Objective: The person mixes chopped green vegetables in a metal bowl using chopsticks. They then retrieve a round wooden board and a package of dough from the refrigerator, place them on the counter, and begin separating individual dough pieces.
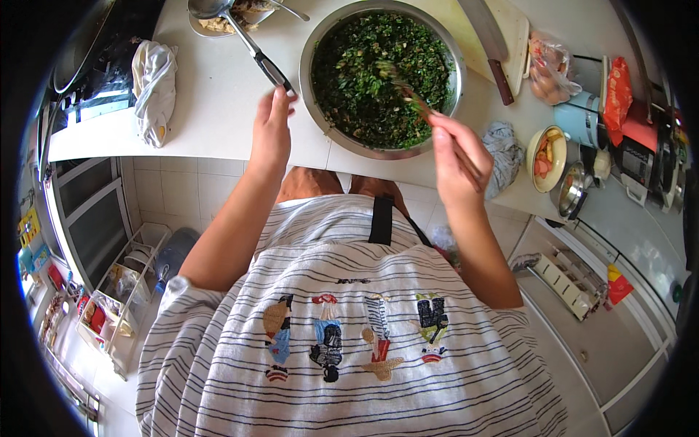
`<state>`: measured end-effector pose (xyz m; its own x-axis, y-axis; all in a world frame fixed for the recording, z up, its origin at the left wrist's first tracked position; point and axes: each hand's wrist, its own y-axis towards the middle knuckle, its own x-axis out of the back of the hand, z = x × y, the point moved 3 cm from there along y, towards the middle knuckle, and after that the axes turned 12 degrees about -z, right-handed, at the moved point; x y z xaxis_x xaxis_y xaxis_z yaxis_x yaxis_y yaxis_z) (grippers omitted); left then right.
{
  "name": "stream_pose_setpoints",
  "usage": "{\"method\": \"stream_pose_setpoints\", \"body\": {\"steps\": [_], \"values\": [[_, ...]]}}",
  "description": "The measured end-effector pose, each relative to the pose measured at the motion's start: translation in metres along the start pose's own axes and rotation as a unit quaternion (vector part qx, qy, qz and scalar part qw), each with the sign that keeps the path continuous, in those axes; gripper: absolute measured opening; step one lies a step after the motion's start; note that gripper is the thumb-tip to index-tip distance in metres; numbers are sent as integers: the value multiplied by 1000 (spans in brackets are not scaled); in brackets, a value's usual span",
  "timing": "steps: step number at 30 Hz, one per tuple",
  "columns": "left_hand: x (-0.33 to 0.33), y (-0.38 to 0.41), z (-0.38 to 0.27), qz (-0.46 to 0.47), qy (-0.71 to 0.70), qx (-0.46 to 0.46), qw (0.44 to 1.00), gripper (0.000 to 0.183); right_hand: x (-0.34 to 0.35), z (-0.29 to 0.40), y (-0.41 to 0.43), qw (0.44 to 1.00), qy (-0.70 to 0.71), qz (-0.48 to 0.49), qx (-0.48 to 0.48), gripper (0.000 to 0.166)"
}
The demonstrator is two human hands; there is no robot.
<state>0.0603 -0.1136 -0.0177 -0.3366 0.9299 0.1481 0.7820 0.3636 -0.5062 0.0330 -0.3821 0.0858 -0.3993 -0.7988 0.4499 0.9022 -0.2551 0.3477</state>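
My right hand point(461, 155) grips a pair of brown chopsticks point(418, 104) over the near right rim of a large stainless steel bowl point(307, 90). Their blurred tips are among finely chopped dark green vegetables point(360, 76), which fill much of the bowl and are mixed with small pale bits. Left of the bowl, my left hand point(273, 128) is at the end of a metal ladle's point(262, 60) black-and-grey handle. Its fingertips overlap the handle end; whether they grip it is unclear. The ladle's head lies over a plate point(196, 27) holding pale food pieces.
A kitchen knife point(491, 43) lies on a cutting board point(516, 60) at right, its handle towards me. Nearby are bagged eggs point(546, 76), a grey cloth point(501, 158) and a cream bowl point(538, 180) with food scraps. At left, a white cloth point(154, 93) lies beside the stove point(93, 82).
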Motion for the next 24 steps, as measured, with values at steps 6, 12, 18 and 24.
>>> {"method": "stream_pose_setpoints", "body": {"steps": [6,12,18,24], "values": [[11,-61,-10,153,-99,196,963,85,27,-8,-10,998,12,-36,-56,13],[14,-64,-64,164,-113,88,976,75,26,11,-18,999,13,6,-37,14],[7,-38,-55,113,-31,-121,986,50,28,31,-15,997,-1,52,56,14],[-8,-39,-81,15,382,-496,779,20,9,37,-24,986,90,135,-26,10]]}}
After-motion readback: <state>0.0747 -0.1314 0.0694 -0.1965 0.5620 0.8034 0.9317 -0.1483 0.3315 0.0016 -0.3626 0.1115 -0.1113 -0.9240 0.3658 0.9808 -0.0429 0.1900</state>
